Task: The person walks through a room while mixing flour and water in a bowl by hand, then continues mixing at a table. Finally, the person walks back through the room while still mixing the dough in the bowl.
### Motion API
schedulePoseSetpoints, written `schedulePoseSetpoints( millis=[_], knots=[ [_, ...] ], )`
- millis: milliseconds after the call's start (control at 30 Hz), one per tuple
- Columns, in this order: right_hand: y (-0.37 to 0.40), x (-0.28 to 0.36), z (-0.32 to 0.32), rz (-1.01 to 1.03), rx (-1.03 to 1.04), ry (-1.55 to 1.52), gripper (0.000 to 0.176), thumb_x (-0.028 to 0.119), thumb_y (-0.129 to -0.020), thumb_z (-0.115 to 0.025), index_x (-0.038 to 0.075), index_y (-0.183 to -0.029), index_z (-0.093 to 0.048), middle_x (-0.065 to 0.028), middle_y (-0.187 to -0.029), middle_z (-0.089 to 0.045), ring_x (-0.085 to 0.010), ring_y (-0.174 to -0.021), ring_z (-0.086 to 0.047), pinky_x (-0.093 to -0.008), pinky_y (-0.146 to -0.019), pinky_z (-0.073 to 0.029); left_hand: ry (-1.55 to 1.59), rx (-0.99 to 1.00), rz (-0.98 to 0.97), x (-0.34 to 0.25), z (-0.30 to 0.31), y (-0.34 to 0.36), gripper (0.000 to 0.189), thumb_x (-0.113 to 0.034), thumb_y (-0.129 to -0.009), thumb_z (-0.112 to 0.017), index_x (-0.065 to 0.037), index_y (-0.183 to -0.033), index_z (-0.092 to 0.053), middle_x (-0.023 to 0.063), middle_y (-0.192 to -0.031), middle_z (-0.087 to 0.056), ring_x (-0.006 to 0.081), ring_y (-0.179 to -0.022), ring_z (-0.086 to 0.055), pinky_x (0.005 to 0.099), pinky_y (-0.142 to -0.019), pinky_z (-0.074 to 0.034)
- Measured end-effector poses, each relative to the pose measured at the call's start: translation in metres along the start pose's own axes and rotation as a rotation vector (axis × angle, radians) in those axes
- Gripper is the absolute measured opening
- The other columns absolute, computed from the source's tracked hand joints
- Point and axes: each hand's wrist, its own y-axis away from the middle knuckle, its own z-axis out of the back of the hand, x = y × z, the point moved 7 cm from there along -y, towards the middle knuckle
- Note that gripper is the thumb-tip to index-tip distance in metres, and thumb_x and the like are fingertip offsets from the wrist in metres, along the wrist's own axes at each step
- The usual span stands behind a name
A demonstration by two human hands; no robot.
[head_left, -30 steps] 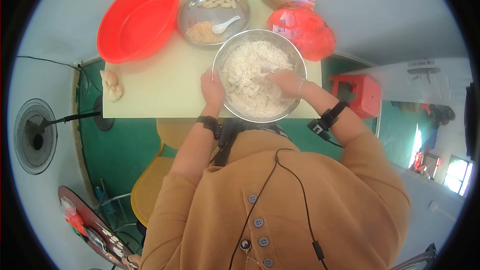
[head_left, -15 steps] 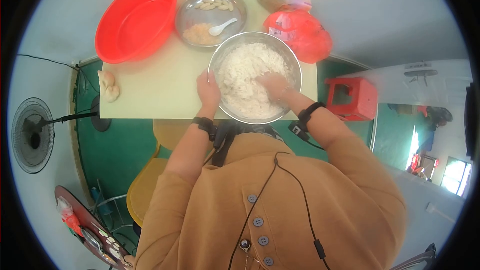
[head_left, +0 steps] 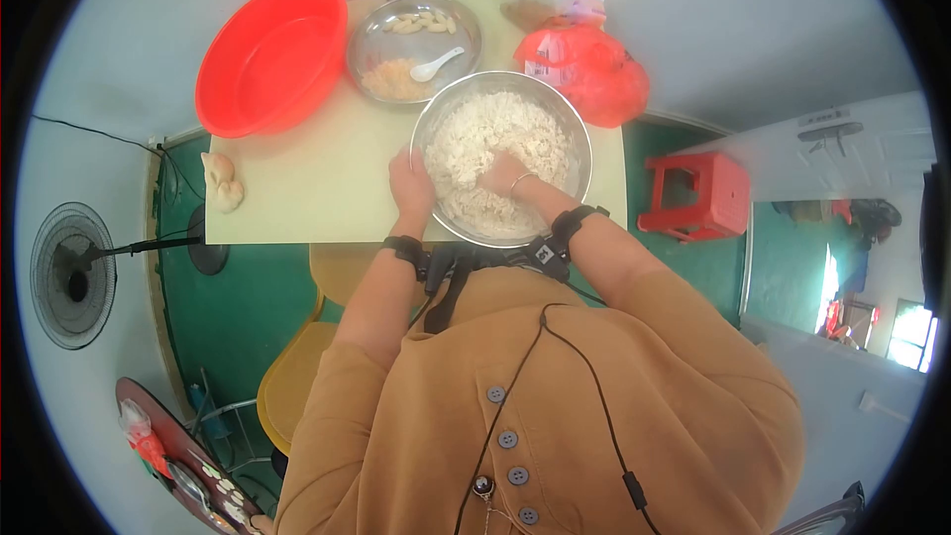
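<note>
The large steel bowl [head_left: 586,163] is sitting at the near edge of the cream table [head_left: 297,188], filled with a crumbly white mixture [head_left: 500,124] that is looking dry, clumpy and uneven. The left hand [head_left: 411,183] is gripping the bowl's rim, fingers pressed together and curled over it. The right hand [head_left: 510,176] is sinking into the mixture; whether its fingers are spread cannot be told. Behind, a smaller steel bowl [head_left: 376,45] is holding one white spoon [head_left: 436,64], a tan crumbly heap [head_left: 394,79] and several pale pieces [head_left: 426,22]. One red basin [head_left: 272,54] and one red bag [head_left: 589,64] are flanking the two steel bowls.
</note>
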Motion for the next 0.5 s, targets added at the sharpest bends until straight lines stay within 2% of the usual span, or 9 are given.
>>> schedulePoseSetpoints(
  millis=[133,200,300,367,433,467,500],
  knots=[
    [0.013,0.007,0.015,0.047,-0.071,0.067,0.07,0.029,-0.063,-0.068,0.001,-0.122,-0.044,-0.0236,-0.11,-0.056,-0.0333,-0.103,-0.054,-0.0358,-0.089,-0.043,0.007,-0.021,0.003,0.007,-0.002,-0.001,0.026,-0.018,-0.09,-0.042,0.002,-0.099,-0.057,0.0194,-0.087,-0.059,0.0311,-0.08,-0.057,0.0371,-0.074,-0.043],
    [0.01,0.016,0.028,0.257,-0.185,0.211,0.064,0.024,-0.064,-0.07,0.008,-0.121,-0.045,-0.0218,-0.105,-0.056,-0.0342,-0.1,-0.054,-0.0389,-0.086,-0.045,-0.013,-0.04,-0.026,-0.001,0.002,0.002,0.027,-0.018,-0.09,-0.043,0.002,-0.1,-0.057,0.0196,-0.088,-0.059,0.0312,-0.081,-0.056,0.0369,-0.074,-0.043],
    [0.009,0.023,0.058,0.292,-0.26,0.376,0.057,0.021,-0.065,-0.07,0.013,-0.117,-0.047,-0.0195,-0.099,-0.056,-0.0338,-0.097,-0.055,-0.04,-0.081,-0.047,-0.025,-0.015,-0.02,-0.002,0.003,0.002,0.027,-0.018,-0.09,-0.043,0.002,-0.101,-0.057,0.0201,-0.09,-0.058,0.0317,-0.084,-0.056,0.0369,-0.076,-0.043],
    [0.008,0.029,0.073,0.272,-0.311,0.432,0.052,0.02,-0.067,-0.068,0.014,-0.115,-0.049,-0.0182,-0.098,-0.055,-0.0322,-0.097,-0.056,-0.0386,-0.08,-0.048,-0.017,0.023,0.014,0.001,0.001,-0.001,0.027,-0.019,-0.091,-0.043,0.002,-0.102,-0.057,0.0203,-0.091,-0.058,0.0319,-0.086,-0.055,0.0371,-0.077,-0.042],
    [-0.004,0.016,0.081,0.065,-0.256,0.552,0.048,0.021,-0.07,-0.066,0.013,-0.114,-0.05,-0.0183,-0.1,-0.056,-0.031,-0.098,-0.056,-0.0382,-0.08,-0.048,0.013,0.022,0.037,0.003,0.0,0.001,0.027,-0.019,-0.09,-0.043,0.002,-0.103,-0.057,0.0207,-0.094,-0.057,0.0325,-0.089,-0.054,0.0377,-0.08,-0.042],
    [-0.006,0.011,0.081,-0.015,-0.196,0.559,0.044,0.027,-0.072,-0.063,0.013,-0.113,-0.052,-0.0179,-0.104,-0.056,-0.0304,-0.099,-0.057,-0.0397,-0.082,-0.047,0.012,0.023,0.039,0.0,0.001,0.001,0.027,-0.019,-0.09,-0.043,0.002,-0.103,-0.057,0.0207,-0.094,-0.057,0.0325,-0.089,-0.054,0.0377,-0.08,-0.042],
    [-0.01,0.007,0.077,-0.017,-0.194,0.559,0.044,0.027,-0.072,-0.063,0.013,-0.113,-0.052,-0.0179,-0.104,-0.056,-0.0304,-0.099,-0.057,-0.0397,-0.082,-0.047,0.0,0.015,0.035,-0.003,0.002,0.002,0.027,-0.019,-0.09,-0.043,0.002,-0.103,-0.057,0.0207,-0.095,-0.057,0.0327,-0.09,-0.054,0.0379,-0.081,-0.041]
  ],
)
